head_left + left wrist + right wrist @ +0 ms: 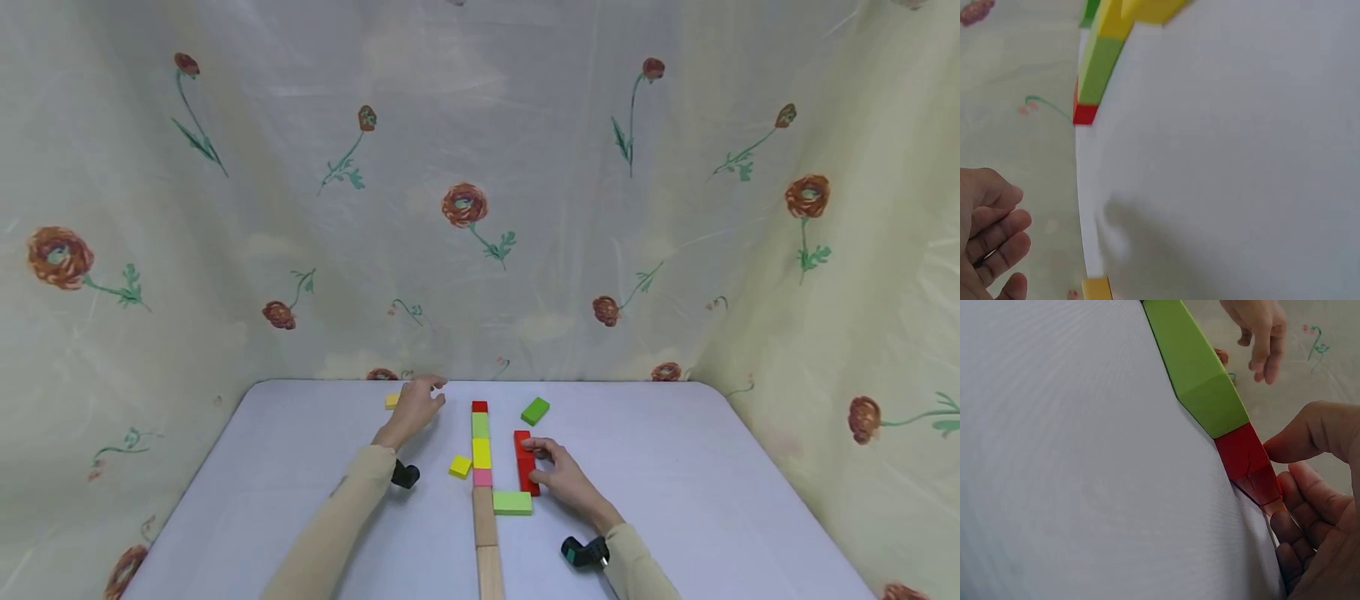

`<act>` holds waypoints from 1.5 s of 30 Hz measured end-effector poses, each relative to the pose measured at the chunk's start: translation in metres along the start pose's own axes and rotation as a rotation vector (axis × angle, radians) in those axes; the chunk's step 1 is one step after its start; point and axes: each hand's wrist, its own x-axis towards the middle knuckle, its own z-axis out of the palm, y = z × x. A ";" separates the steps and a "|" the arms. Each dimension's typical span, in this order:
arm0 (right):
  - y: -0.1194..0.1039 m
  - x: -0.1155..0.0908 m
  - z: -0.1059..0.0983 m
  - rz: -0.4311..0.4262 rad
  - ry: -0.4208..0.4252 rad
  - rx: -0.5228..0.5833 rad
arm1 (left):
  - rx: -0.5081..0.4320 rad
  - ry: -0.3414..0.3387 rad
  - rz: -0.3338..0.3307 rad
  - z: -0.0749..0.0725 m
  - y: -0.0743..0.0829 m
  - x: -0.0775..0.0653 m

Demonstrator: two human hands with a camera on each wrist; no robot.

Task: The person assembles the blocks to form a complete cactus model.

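My right hand (566, 479) is at two red blocks laid end to end, its thumb and fingers curled round the nearer red block (528, 479). The farther red block (521, 437) lies partly under the fingertips. A light green block (512, 503) sits crosswise at the near end of the red pair. In the right wrist view the thumb presses the side of the red block (1242, 453), with fingers at its far end. Raised over the back left of the table, my left hand (414, 410) holds nothing, fingers loosely bent. Beside it lies a pale yellow block (392, 401), partly hidden.
Down the middle runs a line of blocks: red (480, 407), light green (480, 425), yellow (482, 453), pink (482, 477) and two wooden ones (485, 517). A loose yellow block (460, 467) lies left of it, a green block (535, 411) to the right. Flowered cloth (525, 317) surrounds the table.
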 end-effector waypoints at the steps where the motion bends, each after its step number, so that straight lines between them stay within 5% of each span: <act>1: 0.000 0.000 0.000 0.002 -0.001 0.001 | 0.023 0.018 0.006 -0.003 -0.004 0.000; 7: -0.002 0.000 -0.001 0.014 0.002 -0.005 | 0.122 0.084 0.033 -0.020 -0.028 -0.002; 21: -0.003 -0.002 0.001 0.026 0.009 -0.004 | 0.192 0.025 -0.055 -0.028 -0.063 -0.008; 34: -0.002 0.000 0.001 0.006 0.006 -0.016 | 0.177 0.000 -0.083 -0.037 -0.068 -0.014; 45: -0.007 -0.004 0.001 0.006 0.003 0.006 | 0.207 -0.089 -0.031 -0.044 -0.057 -0.038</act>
